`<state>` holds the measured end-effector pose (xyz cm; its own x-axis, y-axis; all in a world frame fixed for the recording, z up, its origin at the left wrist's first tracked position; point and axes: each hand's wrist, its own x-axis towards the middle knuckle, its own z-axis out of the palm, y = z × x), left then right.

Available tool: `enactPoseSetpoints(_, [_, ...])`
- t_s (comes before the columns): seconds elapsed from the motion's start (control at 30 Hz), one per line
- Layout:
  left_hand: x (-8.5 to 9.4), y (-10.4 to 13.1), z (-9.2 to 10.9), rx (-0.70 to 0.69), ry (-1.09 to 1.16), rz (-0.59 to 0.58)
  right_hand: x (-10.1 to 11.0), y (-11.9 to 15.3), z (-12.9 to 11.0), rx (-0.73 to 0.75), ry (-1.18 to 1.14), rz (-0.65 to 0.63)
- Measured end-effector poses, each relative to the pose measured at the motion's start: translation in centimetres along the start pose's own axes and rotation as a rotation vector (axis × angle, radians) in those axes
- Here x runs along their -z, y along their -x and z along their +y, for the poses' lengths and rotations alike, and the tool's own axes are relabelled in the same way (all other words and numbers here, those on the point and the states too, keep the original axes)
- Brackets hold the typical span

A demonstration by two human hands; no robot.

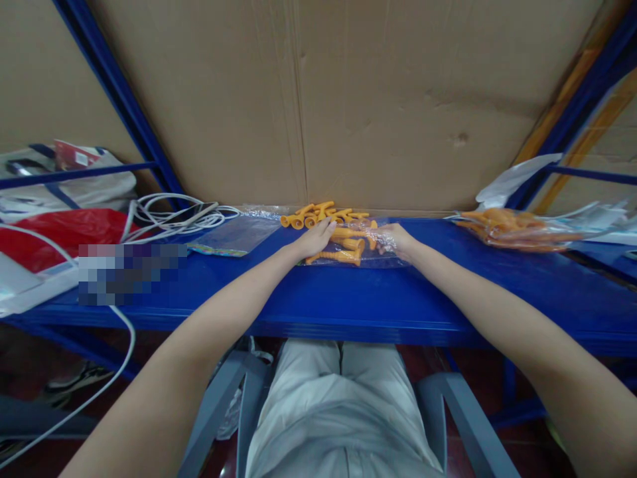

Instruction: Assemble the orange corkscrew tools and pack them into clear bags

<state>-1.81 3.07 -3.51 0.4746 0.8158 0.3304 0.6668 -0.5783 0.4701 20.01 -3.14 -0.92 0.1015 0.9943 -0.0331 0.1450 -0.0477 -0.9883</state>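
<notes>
A clear plastic bag [368,260] lies on the blue table with several orange plastic pieces [354,244] in it. The pieces are rod-like with flared ends; what they are exactly I cannot tell. My right hand [398,240] is closed on the crumpled right end of this bag. Over the bag's left part rests my left hand [316,240], fingers stretched out and touching the bag or the pieces. Just behind it is a loose heap of similar orange pieces [311,216] against the cardboard. A flat clear bag [239,234] with a coloured edge lies to the left.
Filled bags of orange pieces [512,229] lie at the right. Coiled white cable [174,216], a red bag [99,229] and a canvas bag [64,186] crowd the left. A cardboard wall [378,106] closes the back of the blue table [348,305]. Grey chair armrests [448,388] flank my legs.
</notes>
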Motion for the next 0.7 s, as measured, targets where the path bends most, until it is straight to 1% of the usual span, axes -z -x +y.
enactPoseSetpoints(0.1, [0.1,0.0,0.1,0.006,-0.017,-0.001,0.3,-0.3,0.2,-0.04,0.071,-0.032])
enactPoseSetpoints(0.2, [0.2,0.1,0.4,0.014,-0.026,-0.002,0.3,-0.1,0.1,-0.091,0.104,-0.036])
enactPoseSetpoints(0.43, [0.5,0.3,1.0,0.023,-0.071,-0.012,0.2,0.5,-0.5,-0.208,0.008,-0.046])
enactPoseSetpoints(0.6, [0.8,0.5,1.5,0.042,-0.141,-0.011,0.5,0.2,-0.5,-0.244,-0.044,-0.089])
enactPoseSetpoints(0.7, [0.9,0.6,1.4,0.071,-0.203,-0.01,0.9,0.1,-0.7,-0.264,-0.022,-0.111])
